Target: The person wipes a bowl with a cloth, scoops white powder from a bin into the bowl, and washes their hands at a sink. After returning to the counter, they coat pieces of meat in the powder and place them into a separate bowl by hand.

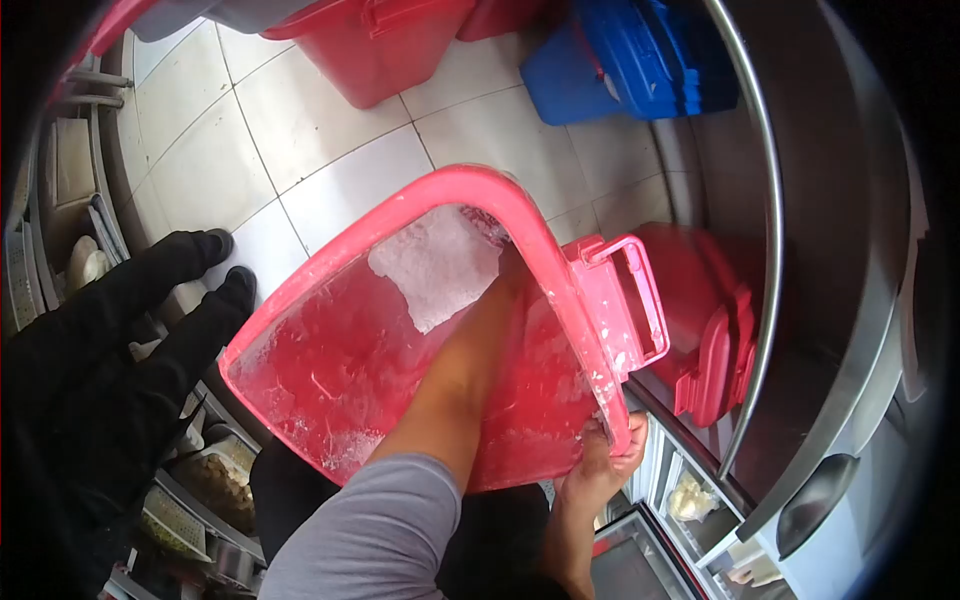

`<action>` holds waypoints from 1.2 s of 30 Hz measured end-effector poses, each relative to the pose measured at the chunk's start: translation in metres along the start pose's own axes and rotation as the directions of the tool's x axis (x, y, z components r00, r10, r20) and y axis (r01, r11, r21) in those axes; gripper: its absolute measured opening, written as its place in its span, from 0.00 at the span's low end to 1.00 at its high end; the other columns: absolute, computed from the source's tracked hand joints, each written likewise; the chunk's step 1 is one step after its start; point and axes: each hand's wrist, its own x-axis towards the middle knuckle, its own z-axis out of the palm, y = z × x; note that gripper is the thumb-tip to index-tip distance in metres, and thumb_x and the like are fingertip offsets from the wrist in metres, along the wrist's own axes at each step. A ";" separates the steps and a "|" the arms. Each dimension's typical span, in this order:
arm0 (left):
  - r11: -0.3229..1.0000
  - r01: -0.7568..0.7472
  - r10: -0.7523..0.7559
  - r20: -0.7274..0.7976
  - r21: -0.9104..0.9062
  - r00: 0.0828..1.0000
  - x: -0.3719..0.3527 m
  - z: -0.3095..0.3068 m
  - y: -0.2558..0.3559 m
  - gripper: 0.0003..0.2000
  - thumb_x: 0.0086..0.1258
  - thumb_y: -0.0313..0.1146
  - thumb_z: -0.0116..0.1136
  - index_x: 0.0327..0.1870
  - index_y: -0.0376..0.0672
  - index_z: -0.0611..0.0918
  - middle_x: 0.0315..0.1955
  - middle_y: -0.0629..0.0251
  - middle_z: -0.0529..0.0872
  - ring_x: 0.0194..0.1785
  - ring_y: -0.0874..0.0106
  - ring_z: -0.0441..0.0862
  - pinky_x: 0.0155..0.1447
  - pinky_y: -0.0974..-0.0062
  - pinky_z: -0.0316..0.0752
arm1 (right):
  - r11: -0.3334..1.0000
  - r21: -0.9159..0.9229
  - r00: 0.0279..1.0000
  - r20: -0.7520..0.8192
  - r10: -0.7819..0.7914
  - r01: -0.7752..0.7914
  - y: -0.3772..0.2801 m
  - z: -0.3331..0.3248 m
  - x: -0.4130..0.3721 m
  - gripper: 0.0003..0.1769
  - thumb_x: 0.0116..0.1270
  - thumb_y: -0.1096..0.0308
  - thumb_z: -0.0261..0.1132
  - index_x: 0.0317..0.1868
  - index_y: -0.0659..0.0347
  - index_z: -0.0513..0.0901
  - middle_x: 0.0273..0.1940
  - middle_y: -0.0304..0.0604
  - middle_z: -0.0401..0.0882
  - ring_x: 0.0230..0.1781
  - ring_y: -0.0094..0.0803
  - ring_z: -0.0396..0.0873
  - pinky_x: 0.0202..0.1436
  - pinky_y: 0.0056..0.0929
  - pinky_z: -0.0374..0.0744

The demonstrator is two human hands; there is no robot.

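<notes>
A red plastic bin (340,350) is tilted towards me, its thick rim and inner walls smeared with white powder. A mass of white powder (440,265) lies deep inside it. My left forearm (455,395), below a grey sleeve, reaches into the bin beside the powder. The left hand is in shadow at the far end, and its fingers cannot be made out. My right hand (600,465) is closed around the rim at the lower right corner, thumb inside and fingers outside. Just above it, a pink-red hinged handle (640,300) sticks out from the bin.
A blue lidded bin (630,65) and a red bin (375,45) stand on the tiled floor (290,120). Another red lidded bin (690,310) is under the metal counter on the right. At left stands a person in black trousers (150,290), near food containers (215,480).
</notes>
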 end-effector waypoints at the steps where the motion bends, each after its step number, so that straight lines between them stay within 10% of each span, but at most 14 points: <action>1: 0.998 0.043 -0.038 -0.096 0.049 0.995 -0.012 -0.012 0.004 0.35 0.67 0.41 0.59 0.75 0.44 0.62 0.46 0.45 0.86 0.46 0.49 0.85 0.52 0.55 0.80 | 1.000 0.008 1.000 -0.006 -0.007 0.007 -0.001 0.001 -0.004 0.14 0.66 0.80 0.65 0.34 0.57 0.67 0.29 0.30 0.68 0.28 0.14 0.64 0.34 0.14 0.65; 12: 0.996 0.016 -0.031 0.180 0.085 0.983 -0.008 -0.059 -0.026 0.32 0.70 0.45 0.55 0.71 0.37 0.62 0.47 0.42 0.85 0.49 0.47 0.85 0.55 0.54 0.80 | 0.997 -0.072 1.000 -0.006 -0.027 0.027 0.005 0.007 -0.057 0.12 0.64 0.84 0.60 0.35 0.59 0.66 0.31 0.32 0.68 0.32 0.15 0.64 0.38 0.16 0.65; 20: 0.958 -0.084 0.134 -0.170 0.273 0.976 -0.003 -0.065 -0.062 0.31 0.72 0.47 0.52 0.67 0.31 0.62 0.47 0.39 0.84 0.50 0.46 0.84 0.55 0.53 0.79 | 0.988 -0.136 0.997 -0.030 -0.071 0.066 0.005 0.013 -0.062 0.13 0.58 0.87 0.53 0.34 0.57 0.65 0.29 0.29 0.63 0.28 0.13 0.58 0.32 0.14 0.60; 21: 0.898 -0.204 0.325 -0.275 0.391 0.905 0.011 -0.065 -0.103 0.31 0.73 0.47 0.51 0.67 0.31 0.62 0.47 0.39 0.84 0.50 0.46 0.84 0.55 0.53 0.79 | 0.985 -0.155 0.997 -0.015 -0.078 0.075 0.006 0.011 -0.058 0.13 0.59 0.87 0.53 0.33 0.57 0.65 0.30 0.29 0.63 0.28 0.13 0.58 0.33 0.14 0.60; 22: 0.618 -0.377 0.743 -0.355 0.689 0.568 0.052 -0.055 -0.177 0.31 0.73 0.47 0.51 0.66 0.30 0.62 0.47 0.39 0.84 0.50 0.46 0.84 0.55 0.53 0.79 | 0.980 -0.171 0.995 -0.006 -0.102 0.100 0.007 0.010 -0.056 0.12 0.59 0.87 0.53 0.33 0.57 0.66 0.29 0.29 0.63 0.28 0.13 0.58 0.32 0.15 0.60; 23: 0.908 0.145 -0.039 -0.265 0.393 0.963 -0.027 -0.130 -0.063 0.31 0.74 0.44 0.48 0.70 0.30 0.58 0.45 0.38 0.85 0.48 0.46 0.85 0.53 0.52 0.80 | 0.982 -0.167 0.996 -0.003 -0.090 0.088 0.006 0.010 -0.054 0.12 0.59 0.87 0.53 0.33 0.57 0.66 0.29 0.29 0.63 0.28 0.13 0.58 0.32 0.15 0.60; 24: 0.820 -0.074 0.207 -0.175 0.567 0.963 -0.092 -0.192 -0.015 0.34 0.75 0.39 0.44 0.75 0.33 0.48 0.42 0.41 0.86 0.46 0.47 0.86 0.50 0.51 0.81 | 0.982 -0.169 0.996 -0.011 -0.092 0.089 0.005 0.012 -0.051 0.12 0.59 0.87 0.53 0.32 0.57 0.66 0.29 0.29 0.63 0.28 0.13 0.58 0.32 0.15 0.60; 29: 0.217 -0.205 0.113 0.184 0.954 0.976 -0.099 -0.287 0.056 0.29 0.74 0.36 0.42 0.74 0.34 0.59 0.41 0.43 0.87 0.46 0.51 0.86 0.49 0.53 0.81 | 0.985 -0.142 0.995 0.018 -0.098 0.100 0.004 0.015 -0.051 0.11 0.61 0.86 0.55 0.33 0.58 0.67 0.30 0.29 0.64 0.30 0.13 0.59 0.36 0.15 0.62; 33: 0.245 -0.151 0.226 0.095 0.958 0.970 -0.036 -0.300 -0.016 0.24 0.75 0.38 0.43 0.68 0.36 0.70 0.43 0.46 0.87 0.48 0.51 0.86 0.53 0.53 0.79 | 0.982 -0.154 0.993 0.034 -0.110 0.114 -0.001 0.023 -0.049 0.11 0.62 0.86 0.55 0.33 0.58 0.67 0.30 0.30 0.65 0.30 0.14 0.60 0.36 0.16 0.63; 36: 0.503 -0.072 -0.060 0.118 0.861 0.991 -0.026 -0.317 -0.023 0.21 0.76 0.45 0.45 0.59 0.41 0.81 0.50 0.53 0.86 0.49 0.54 0.86 0.57 0.54 0.75 | 0.963 -0.235 0.991 0.057 -0.119 0.129 -0.003 0.016 -0.051 0.11 0.62 0.85 0.55 0.33 0.58 0.67 0.30 0.29 0.65 0.29 0.13 0.60 0.35 0.15 0.62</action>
